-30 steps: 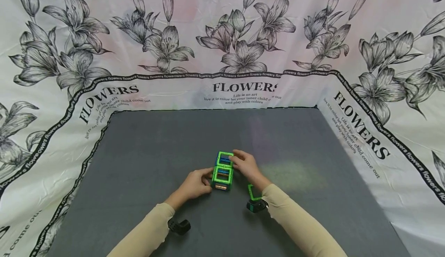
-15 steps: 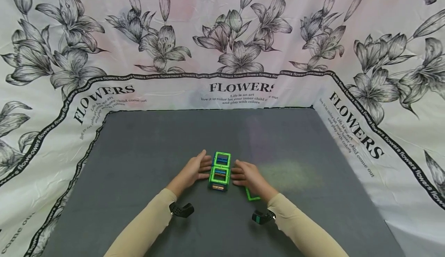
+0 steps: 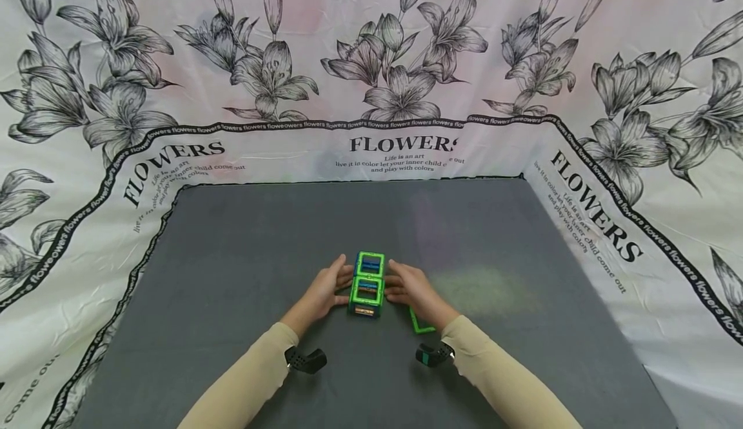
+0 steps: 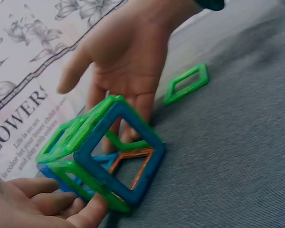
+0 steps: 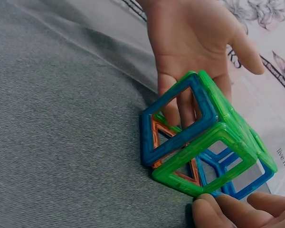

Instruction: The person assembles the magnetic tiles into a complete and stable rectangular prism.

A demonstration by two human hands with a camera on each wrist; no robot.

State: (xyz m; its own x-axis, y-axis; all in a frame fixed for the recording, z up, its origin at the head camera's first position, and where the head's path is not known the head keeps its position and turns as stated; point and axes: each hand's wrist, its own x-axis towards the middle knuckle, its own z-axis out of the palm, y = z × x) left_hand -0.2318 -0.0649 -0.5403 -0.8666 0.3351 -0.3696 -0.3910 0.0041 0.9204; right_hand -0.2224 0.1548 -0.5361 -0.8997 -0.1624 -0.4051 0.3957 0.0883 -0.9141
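A box-like structure of magnetic building tiles (image 3: 369, 278) stands between my hands, two square sections long. Its top frames are green, with blue, green and orange frames on the sides and base. My left hand (image 3: 318, 295) is along its left side, fingers extended, and in the left wrist view its fingertips touch a green side tile (image 4: 97, 187). Opposite it, my right hand (image 3: 418, 292) has its fingers extended at the right side. In the right wrist view those fingertips (image 5: 206, 206) meet the structure's lower edge. Neither hand grips it.
A loose green square tile (image 3: 415, 321) lies flat on the grey tabletop (image 3: 261, 235), partly under my right hand. Flower-printed white cloth (image 3: 400, 151) rises along the back and both sides of the table. A black band (image 3: 307, 360) is on my left wrist.
A second ago my left hand held the structure's near left side and my right fingers touched its far top. Both hands then spread flat beside it, and now sit slightly closer.
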